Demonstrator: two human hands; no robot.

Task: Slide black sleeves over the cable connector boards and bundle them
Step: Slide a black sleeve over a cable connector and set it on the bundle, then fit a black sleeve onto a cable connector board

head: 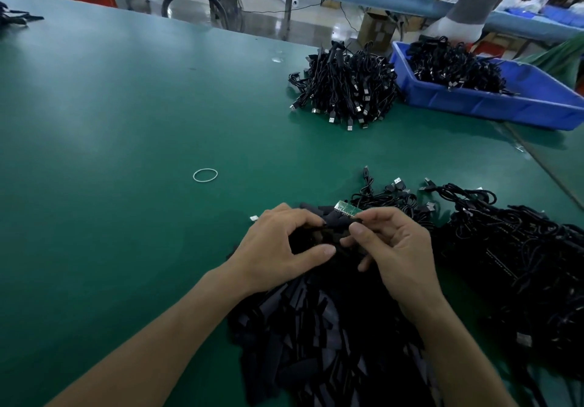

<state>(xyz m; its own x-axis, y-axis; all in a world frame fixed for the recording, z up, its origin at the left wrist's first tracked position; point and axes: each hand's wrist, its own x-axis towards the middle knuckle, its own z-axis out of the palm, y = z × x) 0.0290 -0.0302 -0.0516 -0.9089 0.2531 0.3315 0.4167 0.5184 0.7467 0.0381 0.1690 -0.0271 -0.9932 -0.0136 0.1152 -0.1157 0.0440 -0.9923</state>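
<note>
Factory floor stuff: a big green bench with another worker at a far line in the background. The head view is all we get. Both hands are busy mid-bench, right above a loose pile of sleeves. The left hand has its fingers curled, pinching one black sleeve. The right hand pinches the cable end at the green connector board, which pokes out just past the fingertips, mostly bare. So I'd call this the sleeving step, only just started on this piece. The next move looks fiddly: get the sleeve mouth open and lined up with the board edge, then push it along without snagging. Unsleeved cables lie in a heap just right of the hands. A white rubber band sits alone to the left, probably for bundling. Done bundles are stacked further back beside a blue bin.
</note>
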